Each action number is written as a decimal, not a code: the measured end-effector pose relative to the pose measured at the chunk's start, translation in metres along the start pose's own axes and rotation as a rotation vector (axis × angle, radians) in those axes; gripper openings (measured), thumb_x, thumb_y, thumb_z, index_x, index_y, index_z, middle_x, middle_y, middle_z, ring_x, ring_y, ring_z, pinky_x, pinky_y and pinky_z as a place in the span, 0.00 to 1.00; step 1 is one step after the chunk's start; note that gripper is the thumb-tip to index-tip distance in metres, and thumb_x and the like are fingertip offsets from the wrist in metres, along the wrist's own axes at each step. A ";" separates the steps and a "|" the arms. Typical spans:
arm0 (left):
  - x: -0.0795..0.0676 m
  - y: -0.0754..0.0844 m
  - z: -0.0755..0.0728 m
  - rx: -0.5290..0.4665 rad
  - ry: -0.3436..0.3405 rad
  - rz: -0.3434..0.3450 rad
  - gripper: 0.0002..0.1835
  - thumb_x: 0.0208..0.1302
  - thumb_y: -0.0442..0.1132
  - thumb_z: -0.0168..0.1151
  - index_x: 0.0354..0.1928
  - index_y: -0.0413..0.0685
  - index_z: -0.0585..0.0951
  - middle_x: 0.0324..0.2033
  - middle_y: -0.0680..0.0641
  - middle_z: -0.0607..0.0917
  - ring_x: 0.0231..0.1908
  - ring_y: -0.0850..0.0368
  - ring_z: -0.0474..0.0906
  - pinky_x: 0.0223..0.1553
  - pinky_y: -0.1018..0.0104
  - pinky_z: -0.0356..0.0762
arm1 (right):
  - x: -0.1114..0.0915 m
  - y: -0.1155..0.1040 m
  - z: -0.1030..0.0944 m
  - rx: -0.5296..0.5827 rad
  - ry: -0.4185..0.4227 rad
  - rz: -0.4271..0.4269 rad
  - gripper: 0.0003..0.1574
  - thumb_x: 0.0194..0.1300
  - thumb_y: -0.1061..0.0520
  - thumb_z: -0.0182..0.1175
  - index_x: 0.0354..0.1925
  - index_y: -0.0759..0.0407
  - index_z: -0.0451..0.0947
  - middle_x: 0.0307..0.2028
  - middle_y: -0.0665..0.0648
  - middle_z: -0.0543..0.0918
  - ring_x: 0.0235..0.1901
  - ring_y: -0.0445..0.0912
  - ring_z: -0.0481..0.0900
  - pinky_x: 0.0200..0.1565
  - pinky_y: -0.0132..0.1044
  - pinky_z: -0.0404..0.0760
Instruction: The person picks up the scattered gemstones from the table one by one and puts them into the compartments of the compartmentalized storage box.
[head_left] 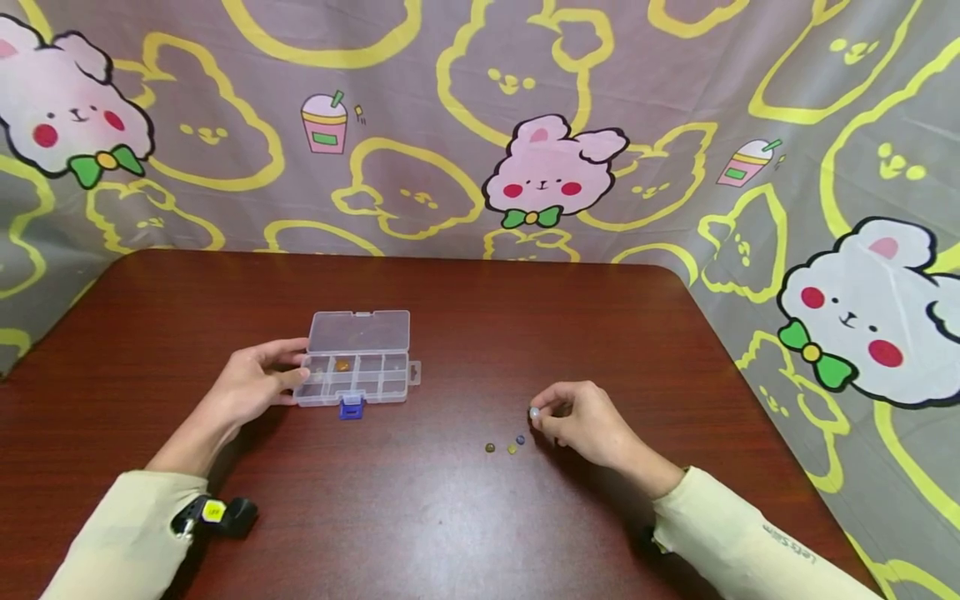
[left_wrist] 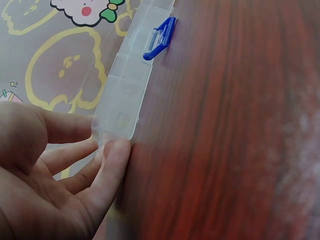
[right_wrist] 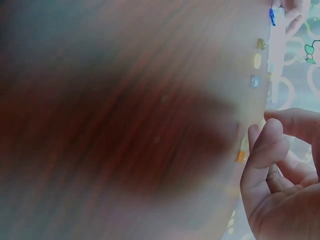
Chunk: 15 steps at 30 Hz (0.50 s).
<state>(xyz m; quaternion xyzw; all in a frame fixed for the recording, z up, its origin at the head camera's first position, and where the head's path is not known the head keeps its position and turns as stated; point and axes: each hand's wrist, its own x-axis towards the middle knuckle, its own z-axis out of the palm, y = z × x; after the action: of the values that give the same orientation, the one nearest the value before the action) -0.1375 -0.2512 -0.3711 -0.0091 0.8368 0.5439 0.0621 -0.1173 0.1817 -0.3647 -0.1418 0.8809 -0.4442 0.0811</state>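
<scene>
Head: the clear plastic compartment box (head_left: 369, 398) is stood on the glossy red-brown wooden table (head_left: 442, 525), lid swung open toward the far side, blue plastic latch (head_left: 351, 409) at the near edge; its left end is gripped by the left hand (head_left: 251, 385), thumb and fingers bent around it; an amber bead (head_left: 342, 365) is seated in the far row, second compartment from left; a small round pale bead (head_left: 534, 412) is pinched between thumb and index finger of the right hand (head_left: 588, 423); dark olive (head_left: 490, 447), yellow (head_left: 512, 449) and blue (head_left: 521, 439) beads are grouped just beside it on the table.

Left wrist: box end is clamped between the fingertips; latch is seen farther along.

Right wrist: thumb and index tips are nearly together; pale bead can't be made out; a small orange bead (right_wrist: 241, 156) is seen near the fingers.
</scene>
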 end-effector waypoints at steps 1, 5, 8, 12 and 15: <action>0.000 0.000 0.000 0.000 0.001 0.001 0.30 0.70 0.30 0.59 0.72 0.32 0.65 0.58 0.26 0.74 0.37 0.62 0.81 0.34 0.63 0.85 | 0.000 -0.001 0.001 0.005 -0.005 -0.007 0.06 0.61 0.67 0.67 0.38 0.64 0.85 0.26 0.52 0.84 0.18 0.42 0.76 0.20 0.33 0.75; -0.001 0.000 0.000 0.004 0.006 0.002 0.30 0.70 0.30 0.59 0.71 0.32 0.65 0.58 0.26 0.75 0.38 0.61 0.81 0.34 0.63 0.85 | 0.003 -0.007 0.005 0.027 -0.016 -0.003 0.06 0.62 0.66 0.67 0.39 0.63 0.85 0.27 0.53 0.84 0.18 0.44 0.77 0.20 0.33 0.76; -0.001 0.000 0.001 0.010 0.008 -0.001 0.30 0.70 0.30 0.59 0.71 0.32 0.66 0.58 0.27 0.75 0.38 0.60 0.81 0.34 0.62 0.85 | 0.005 -0.011 0.008 0.050 -0.024 0.002 0.06 0.62 0.66 0.67 0.40 0.63 0.85 0.27 0.53 0.84 0.18 0.46 0.77 0.20 0.33 0.75; -0.001 0.001 0.000 0.009 0.005 -0.002 0.30 0.70 0.30 0.59 0.71 0.31 0.65 0.58 0.27 0.74 0.38 0.59 0.81 0.34 0.62 0.85 | 0.008 -0.016 0.012 0.087 -0.033 0.002 0.06 0.62 0.65 0.68 0.40 0.64 0.85 0.28 0.55 0.84 0.18 0.47 0.77 0.19 0.33 0.75; -0.001 0.001 0.000 0.005 0.004 0.000 0.30 0.70 0.30 0.59 0.71 0.31 0.65 0.58 0.27 0.74 0.38 0.58 0.81 0.35 0.63 0.85 | 0.011 -0.021 0.016 0.099 -0.029 0.009 0.06 0.61 0.65 0.68 0.39 0.63 0.85 0.27 0.54 0.84 0.18 0.46 0.76 0.18 0.33 0.73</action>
<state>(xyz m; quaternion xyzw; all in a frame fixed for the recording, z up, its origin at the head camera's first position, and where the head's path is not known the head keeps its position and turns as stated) -0.1365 -0.2509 -0.3696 -0.0101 0.8384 0.5416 0.0605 -0.1193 0.1544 -0.3579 -0.1403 0.8572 -0.4847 0.1026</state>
